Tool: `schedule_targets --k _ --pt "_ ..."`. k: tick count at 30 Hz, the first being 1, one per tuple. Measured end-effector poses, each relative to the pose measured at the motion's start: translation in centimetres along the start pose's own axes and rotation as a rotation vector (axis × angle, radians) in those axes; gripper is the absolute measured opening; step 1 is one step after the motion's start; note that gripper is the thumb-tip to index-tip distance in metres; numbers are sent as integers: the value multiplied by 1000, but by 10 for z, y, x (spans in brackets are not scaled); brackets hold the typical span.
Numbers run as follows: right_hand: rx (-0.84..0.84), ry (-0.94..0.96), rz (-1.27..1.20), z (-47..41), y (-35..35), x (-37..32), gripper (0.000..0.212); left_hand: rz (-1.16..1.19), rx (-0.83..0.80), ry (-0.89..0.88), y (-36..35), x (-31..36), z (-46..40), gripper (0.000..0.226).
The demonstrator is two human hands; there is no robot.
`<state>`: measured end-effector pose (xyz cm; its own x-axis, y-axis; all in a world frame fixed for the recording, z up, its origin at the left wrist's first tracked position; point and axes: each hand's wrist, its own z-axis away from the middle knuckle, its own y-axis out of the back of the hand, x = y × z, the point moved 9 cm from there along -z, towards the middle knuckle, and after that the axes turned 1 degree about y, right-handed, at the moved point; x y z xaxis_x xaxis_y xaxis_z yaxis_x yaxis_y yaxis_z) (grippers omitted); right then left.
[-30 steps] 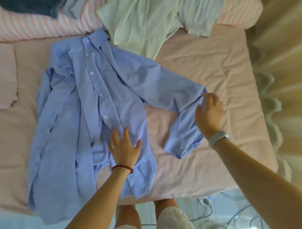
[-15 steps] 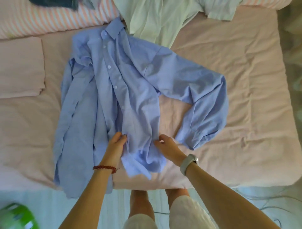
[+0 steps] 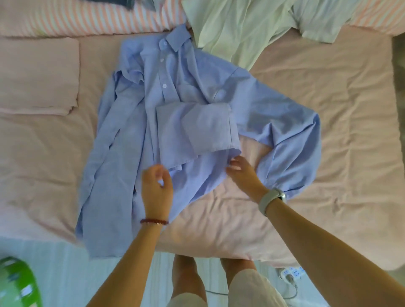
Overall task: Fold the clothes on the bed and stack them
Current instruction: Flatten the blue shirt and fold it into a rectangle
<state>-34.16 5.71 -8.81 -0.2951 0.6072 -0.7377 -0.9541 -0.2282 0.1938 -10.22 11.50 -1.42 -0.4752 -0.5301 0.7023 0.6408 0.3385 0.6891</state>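
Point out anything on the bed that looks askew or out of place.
The blue shirt lies crooked: only its bottom hem is flipped up over the front, its right sleeve sprawls bent across the pink sheet, and its left side hangs off the bed edge. The pale green garment is still a loose heap at the head.

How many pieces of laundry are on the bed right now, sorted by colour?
Blue button-up shirt: 1
Pale green garment: 1
Pink folded cloth: 1
Dark garment, mostly cut off at the top edge: 1
Total: 4
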Motion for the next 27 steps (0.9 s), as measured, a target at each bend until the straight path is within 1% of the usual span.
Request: schedule_targets --k 1,2,4,6,7,9,11,12,13,14,15,16,18,19,20,21,23,25,27 --pt "-19 17 31 3 -9 6 11 -52 -74 -49 -11 -8 19 5" --pt "1 39 28 2 -13 7 12 -91 -163 -80 -23 -15 35 6" --pt "99 67 -10 -4 -8 1 13 -133 -304 -130 -43 -21 59 11" --pt "164 48 -62 -9 0 -7 21 -161 -355 -232 -54 -11 71 16" --pt "170 37 -133 -10 2 -9 21 -178 -371 -291 -61 -3 76 19" --pt "145 -13 -361 -7 2 -11 11 -232 -391 -348 -74 7 80 28" --pt "80 -72 -578 0 -1 -15 10 -327 -397 -308 -89 9 78 46" --pt "52 -74 -620 2 -2 -20 12 -393 -406 -246 -98 5 74 57" --pt "46 -54 -611 4 -2 -26 16 -459 -408 -176 -104 1 68 66" --pt "63 -24 -562 6 1 -31 21 -503 -391 -118 -108 1 63 70" --pt "100 12 -482 7 5 -35 22 -503 -354 -83 -108 4 57 68" --pt "148 57 -377 10 12 -38 23 -467 -288 -84 -105 12 51 59" --pt "238 158 -157 23 28 -39 20 -377 -158 -192 -97 32 47 32" --pt "280 201 -62 32 37 -36 17 -342 -167 -240 -96 38 49 21" --pt "316 249 37 44 47 -33 12 -316 -224 -257 -96 39 53 15" --pt "343 313 175 56 56 -30 11 -315 -312 -256 -99 35 59 17" --pt "338 473 570 80 60 -23 19 -380 -502 -351 -105 24 83 26" --pt "244 613 915 97 53 -6 24 -508 -666 -473 -106 10 114 22" --pt "85 642 1159 107 47 17 26 -659 -852 -513 -108 -12 143 18"
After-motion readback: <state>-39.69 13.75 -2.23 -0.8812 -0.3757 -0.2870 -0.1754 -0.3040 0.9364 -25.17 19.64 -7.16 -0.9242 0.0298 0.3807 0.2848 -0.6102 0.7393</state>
